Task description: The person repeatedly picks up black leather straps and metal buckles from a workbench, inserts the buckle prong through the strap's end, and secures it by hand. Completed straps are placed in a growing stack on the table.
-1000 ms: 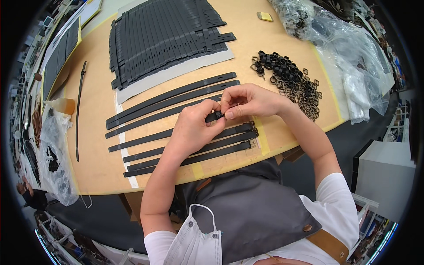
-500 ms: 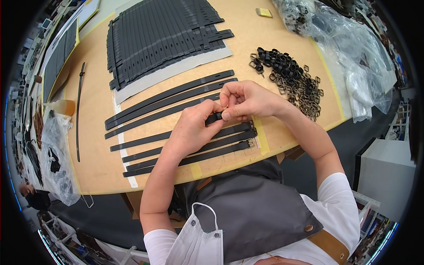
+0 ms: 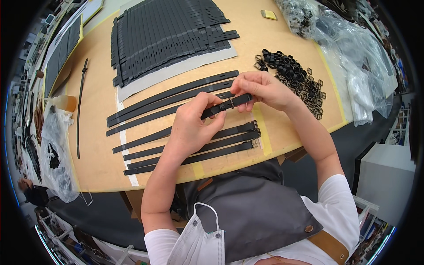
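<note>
My left hand (image 3: 194, 121) pinches a black leather strap (image 3: 213, 110) above the table, thumb and fingers closed on it. A small metal buckle (image 3: 231, 103) sits around the strap, between my two hands. My right hand (image 3: 263, 89) grips the strap's end just beyond the buckle. Below my hands lie several straps (image 3: 229, 140) with buckles at their right ends. Past my hands, more straps (image 3: 172, 98) lie side by side; my hands cover some of their right ends.
A big stack of black straps (image 3: 163, 42) lies at the far side on a white sheet. Loose buckles (image 3: 312, 92) and black loops (image 3: 279, 62) are heaped at the right, near clear plastic bags (image 3: 357, 53). An amber bottle (image 3: 65, 103) and a single strap (image 3: 81, 110) are at the left.
My right hand has shifted right and now holds the strap's end. The strap's buckle, hidden by my fingers before, has come into view between my hands.
</note>
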Tool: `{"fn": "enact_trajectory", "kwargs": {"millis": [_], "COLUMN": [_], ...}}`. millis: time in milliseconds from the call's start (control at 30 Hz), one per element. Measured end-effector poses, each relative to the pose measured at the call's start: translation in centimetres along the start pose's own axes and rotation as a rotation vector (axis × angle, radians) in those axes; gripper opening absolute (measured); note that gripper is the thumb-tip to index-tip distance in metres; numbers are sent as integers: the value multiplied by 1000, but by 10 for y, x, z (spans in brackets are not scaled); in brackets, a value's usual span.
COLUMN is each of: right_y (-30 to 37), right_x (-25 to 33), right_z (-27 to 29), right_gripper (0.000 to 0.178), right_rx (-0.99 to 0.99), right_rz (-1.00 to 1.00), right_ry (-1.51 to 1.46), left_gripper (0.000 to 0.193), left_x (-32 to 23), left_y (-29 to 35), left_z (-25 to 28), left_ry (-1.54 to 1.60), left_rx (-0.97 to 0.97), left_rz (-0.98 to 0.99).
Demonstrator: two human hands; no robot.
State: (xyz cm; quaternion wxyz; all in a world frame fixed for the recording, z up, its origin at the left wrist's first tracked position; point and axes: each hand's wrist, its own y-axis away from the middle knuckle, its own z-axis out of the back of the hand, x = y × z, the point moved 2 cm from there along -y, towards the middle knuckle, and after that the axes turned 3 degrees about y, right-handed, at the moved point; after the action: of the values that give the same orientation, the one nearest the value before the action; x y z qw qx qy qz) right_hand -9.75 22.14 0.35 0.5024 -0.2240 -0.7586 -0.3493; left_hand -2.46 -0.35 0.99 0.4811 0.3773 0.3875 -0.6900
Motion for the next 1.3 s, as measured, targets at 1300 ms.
{"fn": "enact_trajectory", "kwargs": {"millis": [1300], "right_y": [2], "right_x": [-16], "right_z": [-17], "right_gripper": [19], "right_rx": [102], "right_rz": [-148], "right_ry": [255], "left_gripper": [25], "left_x": [6], "left_y": [1], "left_z": [-10], "left_ry": [-2], "left_rx": [94], "left_rz": [-13]}}
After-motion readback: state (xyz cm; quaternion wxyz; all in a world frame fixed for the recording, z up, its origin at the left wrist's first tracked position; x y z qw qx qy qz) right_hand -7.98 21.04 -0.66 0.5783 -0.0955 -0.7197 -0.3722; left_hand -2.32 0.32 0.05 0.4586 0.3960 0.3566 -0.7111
